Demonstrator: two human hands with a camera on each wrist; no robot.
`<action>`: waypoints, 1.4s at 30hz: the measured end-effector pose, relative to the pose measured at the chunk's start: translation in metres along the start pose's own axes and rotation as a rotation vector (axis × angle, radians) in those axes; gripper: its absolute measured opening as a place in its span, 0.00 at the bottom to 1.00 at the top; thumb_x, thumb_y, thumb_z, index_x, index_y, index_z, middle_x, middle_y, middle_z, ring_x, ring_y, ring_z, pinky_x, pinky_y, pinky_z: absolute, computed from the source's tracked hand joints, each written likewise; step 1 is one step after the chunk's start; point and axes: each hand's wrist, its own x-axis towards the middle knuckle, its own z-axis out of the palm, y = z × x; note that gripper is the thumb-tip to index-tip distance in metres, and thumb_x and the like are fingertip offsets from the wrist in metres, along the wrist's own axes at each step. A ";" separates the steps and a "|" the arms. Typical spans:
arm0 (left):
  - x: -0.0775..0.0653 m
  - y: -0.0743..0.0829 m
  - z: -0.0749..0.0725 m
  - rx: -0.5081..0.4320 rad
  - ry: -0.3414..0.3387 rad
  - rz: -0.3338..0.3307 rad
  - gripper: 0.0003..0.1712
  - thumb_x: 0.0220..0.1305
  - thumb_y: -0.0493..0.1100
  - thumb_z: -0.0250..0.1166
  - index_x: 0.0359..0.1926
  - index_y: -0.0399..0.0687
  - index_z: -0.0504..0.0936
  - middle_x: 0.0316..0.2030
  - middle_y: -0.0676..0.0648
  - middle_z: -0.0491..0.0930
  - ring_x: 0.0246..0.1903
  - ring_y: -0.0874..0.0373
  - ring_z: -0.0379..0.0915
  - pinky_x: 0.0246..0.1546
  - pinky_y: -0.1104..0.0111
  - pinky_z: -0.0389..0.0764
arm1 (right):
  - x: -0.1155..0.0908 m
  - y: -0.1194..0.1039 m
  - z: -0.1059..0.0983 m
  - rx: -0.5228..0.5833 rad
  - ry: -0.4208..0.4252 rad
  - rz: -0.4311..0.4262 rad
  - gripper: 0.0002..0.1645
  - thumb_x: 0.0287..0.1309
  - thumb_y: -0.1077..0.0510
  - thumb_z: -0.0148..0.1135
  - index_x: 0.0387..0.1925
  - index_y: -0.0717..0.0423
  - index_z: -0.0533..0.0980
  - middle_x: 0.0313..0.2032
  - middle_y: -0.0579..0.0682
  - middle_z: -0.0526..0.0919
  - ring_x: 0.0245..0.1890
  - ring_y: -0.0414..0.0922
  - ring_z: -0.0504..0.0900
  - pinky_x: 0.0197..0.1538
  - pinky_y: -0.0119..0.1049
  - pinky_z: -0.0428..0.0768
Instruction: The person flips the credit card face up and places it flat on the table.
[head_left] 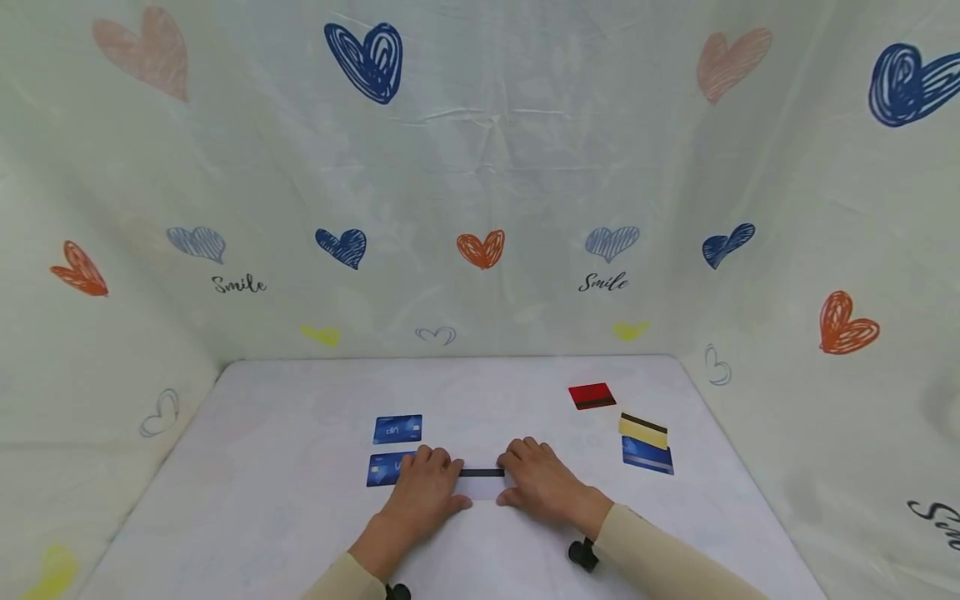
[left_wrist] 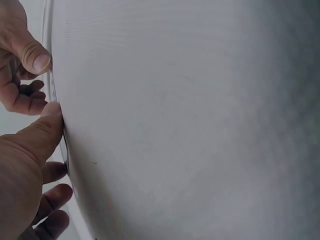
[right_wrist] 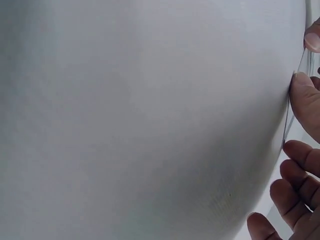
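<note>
A pale card with a black stripe along its far edge (head_left: 482, 487) lies low at the white table's middle, between both hands. My left hand (head_left: 423, 495) pinches its left end, thumb on the near side and fingers on the far side. On the opposite end my right hand (head_left: 542, 485) has the same pinch. Both thumbs show in the left wrist view, the left thumb (left_wrist: 44, 127) at the card's thin edge. Beside my left hand lies a blue card (head_left: 383, 470), partly covered by its fingers. Another blue card marked VIP (head_left: 398, 429) lies just beyond.
To the right, a yellow card with a dark stripe (head_left: 642, 430) overlaps a blue card (head_left: 648, 456). Farther back is a red card (head_left: 592, 395). A white curtain with printed hearts (head_left: 480, 167) surrounds the table (head_left: 300, 533) at the back and sides.
</note>
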 end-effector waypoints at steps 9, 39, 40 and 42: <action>0.003 0.004 -0.004 -0.004 -0.006 -0.023 0.37 0.60 0.65 0.76 0.62 0.47 0.84 0.53 0.45 0.80 0.55 0.47 0.69 0.54 0.51 0.72 | 0.006 0.000 -0.003 0.041 -0.019 -0.005 0.29 0.61 0.40 0.76 0.54 0.54 0.80 0.48 0.46 0.79 0.48 0.42 0.73 0.53 0.42 0.77; 0.001 0.000 -0.019 -0.035 0.077 0.037 0.36 0.56 0.64 0.78 0.60 0.51 0.83 0.55 0.50 0.81 0.56 0.51 0.69 0.56 0.51 0.71 | 0.004 -0.006 -0.003 -0.012 0.048 -0.015 0.33 0.60 0.39 0.76 0.59 0.52 0.79 0.52 0.46 0.80 0.51 0.42 0.74 0.54 0.40 0.77; 0.001 0.000 -0.021 -0.043 0.080 0.040 0.36 0.57 0.64 0.78 0.60 0.51 0.82 0.55 0.50 0.81 0.56 0.50 0.69 0.57 0.51 0.71 | 0.004 -0.006 -0.002 -0.015 0.060 -0.021 0.32 0.60 0.39 0.76 0.58 0.52 0.79 0.52 0.46 0.80 0.51 0.42 0.74 0.54 0.40 0.77; 0.000 0.001 -0.024 -0.054 0.090 0.049 0.36 0.57 0.63 0.77 0.61 0.50 0.82 0.55 0.49 0.81 0.57 0.50 0.70 0.58 0.51 0.72 | 0.005 -0.006 -0.001 -0.015 0.083 -0.035 0.31 0.60 0.41 0.76 0.58 0.52 0.79 0.51 0.46 0.80 0.51 0.42 0.75 0.53 0.39 0.77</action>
